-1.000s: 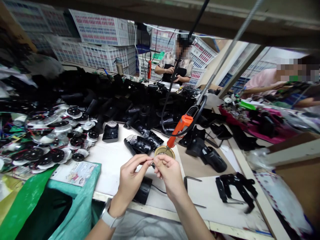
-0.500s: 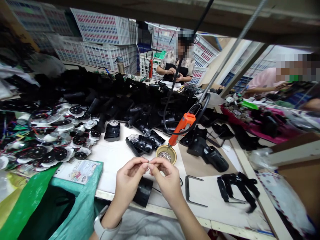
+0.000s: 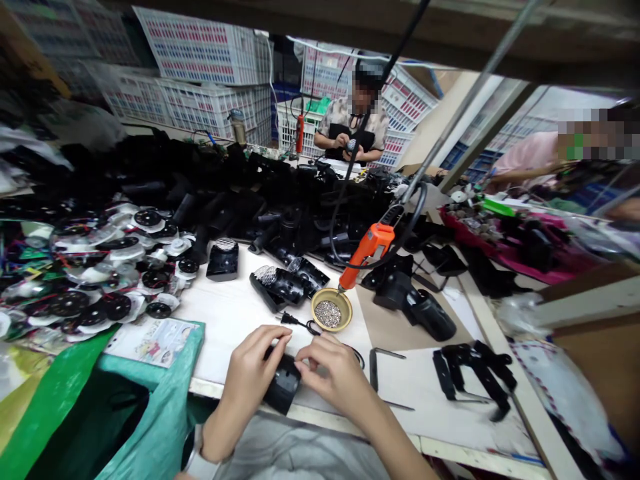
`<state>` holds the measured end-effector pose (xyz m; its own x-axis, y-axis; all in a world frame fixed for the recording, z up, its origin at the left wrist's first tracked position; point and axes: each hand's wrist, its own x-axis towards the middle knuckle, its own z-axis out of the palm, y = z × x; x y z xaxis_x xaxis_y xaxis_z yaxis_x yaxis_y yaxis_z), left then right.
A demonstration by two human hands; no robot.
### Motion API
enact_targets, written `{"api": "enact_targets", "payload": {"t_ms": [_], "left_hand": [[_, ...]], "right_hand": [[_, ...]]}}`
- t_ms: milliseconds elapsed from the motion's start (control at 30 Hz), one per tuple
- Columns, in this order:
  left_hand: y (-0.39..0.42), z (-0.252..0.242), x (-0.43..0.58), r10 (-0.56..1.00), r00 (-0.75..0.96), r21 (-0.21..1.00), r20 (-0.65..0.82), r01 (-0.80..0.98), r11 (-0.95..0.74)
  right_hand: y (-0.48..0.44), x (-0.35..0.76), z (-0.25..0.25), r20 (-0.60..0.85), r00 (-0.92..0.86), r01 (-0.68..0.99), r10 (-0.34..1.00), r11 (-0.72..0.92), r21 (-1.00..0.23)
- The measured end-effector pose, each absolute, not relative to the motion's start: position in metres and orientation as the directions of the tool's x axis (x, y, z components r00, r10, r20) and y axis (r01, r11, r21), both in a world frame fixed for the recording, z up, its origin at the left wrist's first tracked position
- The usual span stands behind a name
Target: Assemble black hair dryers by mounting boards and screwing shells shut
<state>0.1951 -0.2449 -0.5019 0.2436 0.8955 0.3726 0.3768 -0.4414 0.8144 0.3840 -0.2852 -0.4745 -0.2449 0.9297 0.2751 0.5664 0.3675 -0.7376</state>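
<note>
Both of my hands are on a black plastic housing (image 3: 283, 388) at the near edge of the white table (image 3: 235, 313). My left hand (image 3: 253, 367) grips its left side with the fingers curled over the top. My right hand (image 3: 335, 373) touches its right end with the fingertips. A thin black cord with a plug (image 3: 293, 321) runs from the housing across the table. Just beyond the hands stands a small yellow bowl (image 3: 331, 310) of tiny metal screws.
An orange electric screwdriver (image 3: 367, 250) hangs on a cable above the bowl. Black housings (image 3: 283, 285) pile up behind, round fan parts (image 3: 100, 267) lie at left, black brackets (image 3: 473, 377) at right. A green bag (image 3: 125, 407) hangs at lower left. Two other people work at the far side.
My hands have dropped from pinching a small part above the bowl down onto the black housing at the table's edge. The bowl and cord are now uncovered.
</note>
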Motion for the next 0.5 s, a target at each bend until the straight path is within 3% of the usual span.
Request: {"api": "enact_targets", "payload": {"t_ms": [267, 400, 500], "left_hand": [[-0.231, -0.499, 0.212, 0.959, 0.221, 0.697, 0.176, 0.66, -0.28], [-0.225, -0.496, 0.217, 0.976, 0.185, 0.667, 0.118, 0.713, -0.216], [-0.223, -0.496, 0.218, 0.982, 0.162, 0.673, 0.098, 0.716, -0.185]], "right_hand": [[-0.283, 0.371, -0.485, 0.294, -0.28, 0.732, 0.914, 0.401, -0.551], [-0.277, 0.374, -0.485, 0.268, -0.263, 0.779, 0.927, 0.368, -0.508], [-0.276, 0.38, -0.481, 0.243, -0.345, 0.781, 0.907, 0.421, -0.461]]}}
